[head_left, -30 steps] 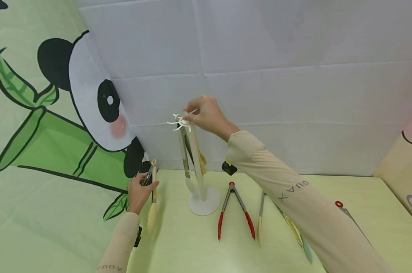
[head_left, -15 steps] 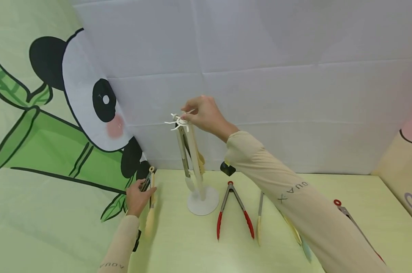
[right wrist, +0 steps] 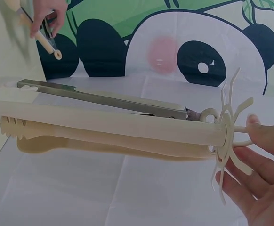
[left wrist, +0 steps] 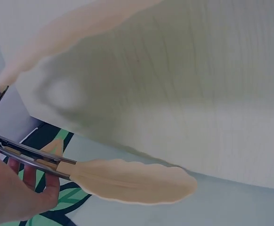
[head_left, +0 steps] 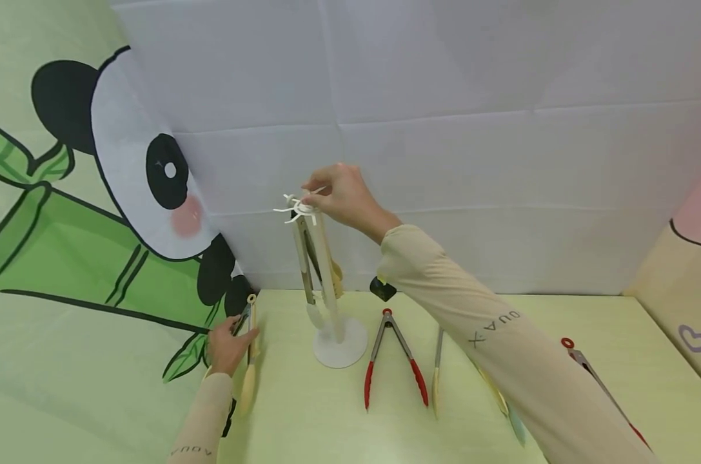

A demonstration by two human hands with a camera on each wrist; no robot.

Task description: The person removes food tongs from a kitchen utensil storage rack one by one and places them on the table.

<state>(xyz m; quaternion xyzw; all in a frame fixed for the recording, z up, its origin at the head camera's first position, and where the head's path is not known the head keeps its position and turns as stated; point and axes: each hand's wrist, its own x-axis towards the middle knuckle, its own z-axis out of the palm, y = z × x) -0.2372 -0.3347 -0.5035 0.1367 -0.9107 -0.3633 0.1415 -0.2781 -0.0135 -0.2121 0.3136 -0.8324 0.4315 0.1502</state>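
My left hand (head_left: 227, 348) grips the metal part of a pair of cream-handled tongs (head_left: 247, 386) at the table's left side. In the left wrist view these tongs (left wrist: 132, 181) are spread wide, with fingers curled round the lower arm. At the top of a white utensil stand (head_left: 340, 356), my right hand (head_left: 344, 196) pinches the crown of hooks. The right wrist view shows thumb and fingers at a loop above the stand's hooks (right wrist: 226, 127). Metal tongs (right wrist: 108, 100) hang from it, along with cream utensils (right wrist: 104, 146), one with a toothed end.
Red-handled tongs (head_left: 368, 386) lie spread in front of the stand. To their right are a cream-handled utensil (head_left: 436, 380), a pale green-tipped one (head_left: 516, 426) partly behind my sleeve, and another red-ringed metal utensil (head_left: 594, 377). A white cloth wall (head_left: 472, 161) stands behind.
My left hand has come lower and nearer with the tongs. The right hand keeps its hold on the stand's top; the whole head view has shifted slightly.
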